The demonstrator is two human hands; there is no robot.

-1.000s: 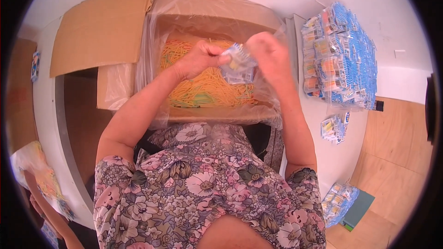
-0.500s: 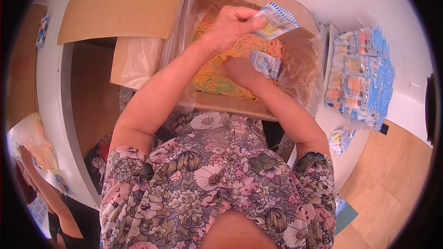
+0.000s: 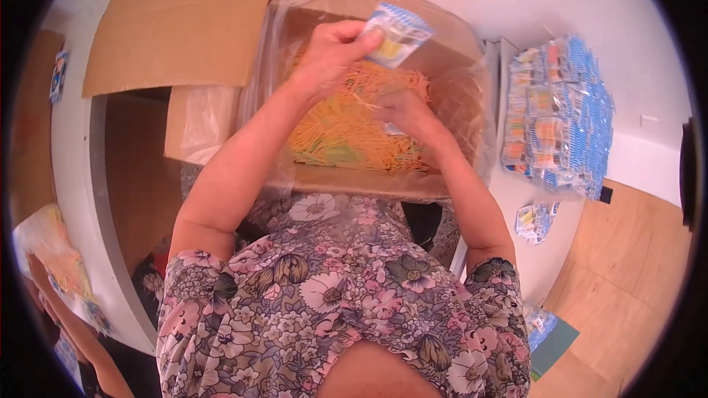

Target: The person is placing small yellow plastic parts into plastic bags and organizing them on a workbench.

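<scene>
My left hand [image 3: 335, 51] is closed on the edge of a small clear packet [image 3: 398, 35] with blue-striped ends and something yellow inside, held up over the box. Lower down, my right hand [image 3: 409, 114] is slightly blurred, its fingers pinched together. A few thin sticks [image 3: 361, 101] show at its fingertips. Beneath that hand, mostly covered by it, a second packet [image 3: 393, 130] lies on the heap. Thin yellow, orange and green sticks [image 3: 324, 129] fill the bottom of the cardboard box [image 3: 369, 180], which has a clear plastic liner.
Right of the box stands a large stack of filled blue-striped packets [image 3: 553, 118], with a few loose packets [image 3: 535, 221] nearer me. A cardboard flap [image 3: 177, 26] spreads out at left. Another person's arm [image 3: 74, 317] reaches toward a bag of coloured sticks [image 3: 55, 250] at far left.
The view has shifted a little. My right hand has turned and moved over the second packet, now mostly covering it. My left hand still holds its packet up.
</scene>
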